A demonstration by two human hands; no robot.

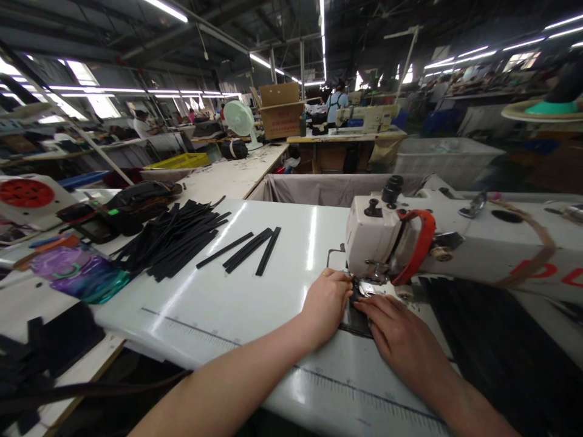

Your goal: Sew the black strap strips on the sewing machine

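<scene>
At the needle area of a white sewing machine (371, 233), both hands are on a small dark fabric piece (356, 297). My left hand (327, 303) is on its left side, fingers curled and closed at its edge beside the presser foot. From the right, my right hand (398, 325) has its fingers together and its fingertips pinching or pressing the same piece. Much of the fabric is hidden by the fingers. Several black strips (248, 249) lie apart on the pale machine table (273, 315), left of my hands, beside a large heap of black strips (175, 240).
Black fabric panels (496, 340) lie right of my right hand, under the machine arm. A ruler scale (346, 385) runs along the table's near edge. A purple and teal bag (77, 273) sits at left. Behind are a cloth-lined bin (300, 189), a fan (239, 118) and a cardboard box (279, 112).
</scene>
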